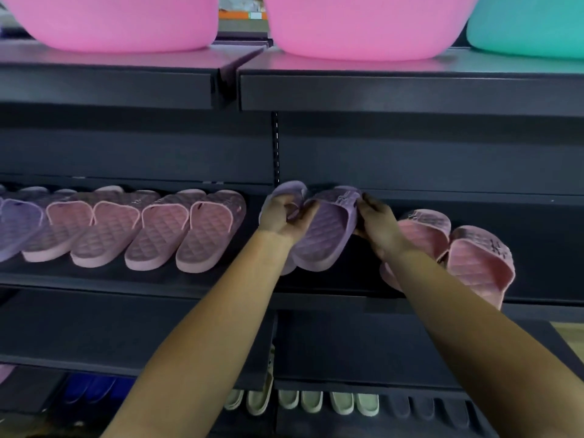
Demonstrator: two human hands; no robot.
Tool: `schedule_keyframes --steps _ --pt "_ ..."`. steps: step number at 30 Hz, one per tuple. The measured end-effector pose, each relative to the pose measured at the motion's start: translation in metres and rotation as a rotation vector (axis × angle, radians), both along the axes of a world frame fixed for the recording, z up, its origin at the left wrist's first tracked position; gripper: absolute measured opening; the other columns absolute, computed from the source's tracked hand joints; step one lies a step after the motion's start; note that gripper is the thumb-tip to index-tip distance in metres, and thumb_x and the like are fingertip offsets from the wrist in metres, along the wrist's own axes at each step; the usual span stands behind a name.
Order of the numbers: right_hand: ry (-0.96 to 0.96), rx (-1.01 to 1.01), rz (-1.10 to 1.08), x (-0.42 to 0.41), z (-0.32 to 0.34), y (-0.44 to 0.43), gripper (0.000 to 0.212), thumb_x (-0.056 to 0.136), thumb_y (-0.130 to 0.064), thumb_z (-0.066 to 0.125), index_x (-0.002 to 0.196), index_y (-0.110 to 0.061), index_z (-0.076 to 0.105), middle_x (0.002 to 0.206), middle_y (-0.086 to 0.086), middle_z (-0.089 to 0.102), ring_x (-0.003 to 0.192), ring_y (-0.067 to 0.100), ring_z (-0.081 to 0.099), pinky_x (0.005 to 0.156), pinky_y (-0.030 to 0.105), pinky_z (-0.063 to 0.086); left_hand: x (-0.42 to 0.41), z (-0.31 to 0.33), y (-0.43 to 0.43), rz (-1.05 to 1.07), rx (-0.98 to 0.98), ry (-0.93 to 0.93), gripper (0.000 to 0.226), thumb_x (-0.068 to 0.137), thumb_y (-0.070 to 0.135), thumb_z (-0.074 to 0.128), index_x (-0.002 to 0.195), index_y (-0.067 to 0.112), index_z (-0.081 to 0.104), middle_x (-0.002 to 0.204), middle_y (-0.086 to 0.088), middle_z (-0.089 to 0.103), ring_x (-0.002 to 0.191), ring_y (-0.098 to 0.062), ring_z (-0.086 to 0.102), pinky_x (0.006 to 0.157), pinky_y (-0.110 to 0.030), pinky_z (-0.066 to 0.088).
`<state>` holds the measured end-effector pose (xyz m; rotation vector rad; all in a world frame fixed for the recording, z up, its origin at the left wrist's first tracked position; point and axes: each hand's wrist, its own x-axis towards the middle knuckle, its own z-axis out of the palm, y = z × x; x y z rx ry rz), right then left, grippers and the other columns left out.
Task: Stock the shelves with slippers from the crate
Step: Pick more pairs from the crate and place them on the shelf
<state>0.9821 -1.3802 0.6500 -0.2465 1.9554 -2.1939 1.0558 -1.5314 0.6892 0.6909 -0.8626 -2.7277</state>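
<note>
Gripping the purple slipper [322,238] on the middle shelf [543,245], I have my left hand [286,221] at its nine o'clock, right hand [377,227] at three; a second purple slipper [289,189] sits mostly hidden behind the left.
</note>
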Motion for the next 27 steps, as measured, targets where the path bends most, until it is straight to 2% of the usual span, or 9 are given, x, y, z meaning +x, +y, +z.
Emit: schedule_keyframes --steps 4,8,9,11,13,16,20,23,27 --pt "-0.017 0.066 -0.047 -0.001 -0.018 0.007 0.027 0.091 -0.023 0.052 0.103 -0.005 0.068 0.095 0.013 0.072 0.089 0.029 0.069 0.08 0.037 0.056 -0.001 -0.02 -0.002 -0.126 -0.006 0.007 0.016 0.094 0.004 0.047 0.079 0.0 0.051 0.073 -0.013 0.047 0.103 -0.039 0.055 0.091 -0.046 0.049" --pt "0.033 0.061 -0.002 0.0 -0.028 0.016 0.027 0.089 -0.026 0.057 0.102 -0.006 0.069 0.103 0.017 0.071 0.098 0.029 0.068 0.094 0.045 0.05 0.005 -0.033 -0.011 -0.266 -0.252 -0.073 0.017 0.095 0.01 0.049 0.089 -0.003 0.058 0.091 -0.019 0.061 0.087 -0.03 0.062 0.076 -0.039 0.056" --pt "0.055 0.078 0.025 -0.001 -0.029 0.017 0.028 0.089 -0.027 0.057 0.104 -0.007 0.069 0.105 0.016 0.071 0.102 0.029 0.066 0.097 0.046 0.049 0.009 -0.034 -0.014 -0.29 -0.4 -0.087 0.016 0.094 0.011 0.05 0.092 0.0 0.061 0.087 -0.017 0.065 0.08 -0.03 0.065 0.067 -0.036 0.056" --pt "0.063 0.142 0.083 -0.001 -0.028 0.015 0.028 0.084 -0.026 0.058 0.105 -0.012 0.069 0.106 0.012 0.071 0.104 0.028 0.066 0.098 0.045 0.048 0.013 -0.04 -0.024 -0.213 -0.893 -0.095 0.013 0.089 0.013 0.056 0.093 0.012 0.069 0.08 -0.009 0.069 0.068 -0.025 0.067 0.057 -0.029 0.051" --pt "0.104 0.347 0.029 -0.004 -0.031 0.012 0.033 0.073 -0.025 0.062 0.104 -0.02 0.068 0.1 0.004 0.073 0.099 0.024 0.067 0.094 0.039 0.05 0.013 -0.052 -0.035 0.028 -1.424 -0.064 0.015 0.084 0.009 0.06 0.092 0.017 0.07 0.087 -0.002 0.069 0.073 -0.018 0.064 0.066 -0.027 0.05" --pt "0.287 0.786 -0.062 -0.006 -0.031 0.007 0.038 0.075 -0.015 0.063 0.112 -0.024 0.067 0.099 0.004 0.072 0.096 0.025 0.065 0.076 0.023 0.043 0.003 -0.07 -0.054 0.147 -1.779 -0.131 0.035 0.078 0.011 0.059 0.113 0.017 0.06 0.108 -0.009 0.06 0.098 -0.025 0.055 0.081 -0.029 0.044" --pt "0.301 0.834 -0.095 -0.005 -0.025 0.0 0.049 0.078 -0.006 0.061 0.124 -0.024 0.063 0.11 0.006 0.07 0.105 0.023 0.062 0.084 0.018 0.039 -0.005 -0.085 -0.066 0.009 -1.947 -0.191 0.053 0.083 0.018 0.059 0.134 0.02 0.046 0.111 -0.017 0.059 0.101 -0.036 0.056 0.083 -0.039 0.046" --pt "0.275 0.742 -0.159 -0.004 -0.025 -0.009 0.042 0.08 -0.011 0.061 0.119 -0.024 0.066 0.106 0.004 0.072 0.103 0.021 0.064 0.09 0.024 0.046 -0.006 -0.085 -0.072 0.057 -1.941 -0.121 0.048 0.088 0.01 0.051 0.135 0.018 0.047 0.109 -0.019 0.06 0.098 -0.036 0.058 0.082 -0.037 0.045" --pt "0.243 0.659 -0.213 -0.003 -0.025 -0.027 0.035 0.083 -0.012 0.056 0.115 -0.021 0.068 0.105 0.003 0.072 0.1 0.018 0.064 0.083 0.02 0.044 -0.003 -0.089 -0.096 0.058 -1.885 -0.122 0.035 0.096 0.02 0.039 0.129 0.023 0.048 0.112 -0.011 0.062 0.101 -0.025 0.059 0.08 -0.026 0.039"
